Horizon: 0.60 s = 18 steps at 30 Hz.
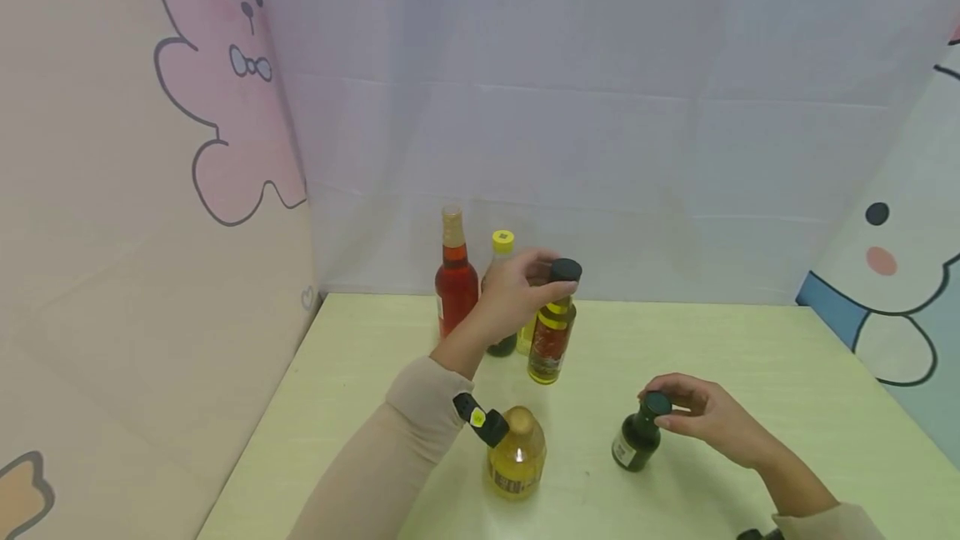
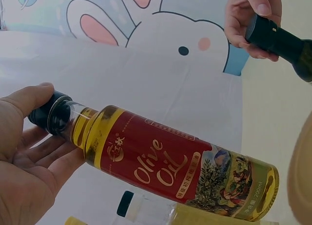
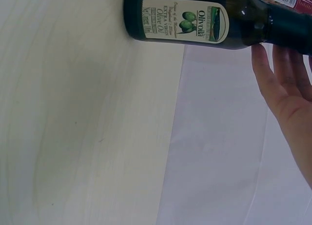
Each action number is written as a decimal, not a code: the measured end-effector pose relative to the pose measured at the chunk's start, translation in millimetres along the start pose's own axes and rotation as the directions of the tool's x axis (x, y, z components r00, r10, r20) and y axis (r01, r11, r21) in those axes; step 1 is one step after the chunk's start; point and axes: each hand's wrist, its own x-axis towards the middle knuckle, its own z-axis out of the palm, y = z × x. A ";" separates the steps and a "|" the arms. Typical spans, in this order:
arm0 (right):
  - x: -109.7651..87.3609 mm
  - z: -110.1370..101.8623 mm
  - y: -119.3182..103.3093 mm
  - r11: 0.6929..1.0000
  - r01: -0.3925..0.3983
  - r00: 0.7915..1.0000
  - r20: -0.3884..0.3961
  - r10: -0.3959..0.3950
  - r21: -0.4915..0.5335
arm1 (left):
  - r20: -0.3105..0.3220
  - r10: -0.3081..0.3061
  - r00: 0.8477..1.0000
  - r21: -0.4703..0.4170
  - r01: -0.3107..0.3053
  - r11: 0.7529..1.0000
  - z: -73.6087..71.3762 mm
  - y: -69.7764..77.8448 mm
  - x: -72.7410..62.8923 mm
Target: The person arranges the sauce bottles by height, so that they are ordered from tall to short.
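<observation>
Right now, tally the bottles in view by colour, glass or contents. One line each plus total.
Yellow: 3 (red-labelled bottle, green-capped bottle behind it, gold-capped bottle)
Red: 1 (tall red bottle)
Dark: 2 (yellow-capped bottle, dark green bottle)
Total: 6

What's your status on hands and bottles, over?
Left hand gripping red-labelled olive oil bottle. Right hand holding dark green bottle. Round gold-capped bottle near left sleeve, possibly in the way.
</observation>
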 end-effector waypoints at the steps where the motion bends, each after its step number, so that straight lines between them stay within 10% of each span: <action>1: 0.1 0.0 0.0 1.000 -0.002 1.000 -0.001 0.002 -0.001 | 0.000 -0.013 1.000 -0.001 0.013 1.000 1.4 -0.3 1.5; 18: 0.2 0.4 0.4 1.000 0.016 1.000 -0.004 -0.016 0.002 | 0.036 -0.107 0.994 0.016 0.106 0.994 22.1 -2.7 25.2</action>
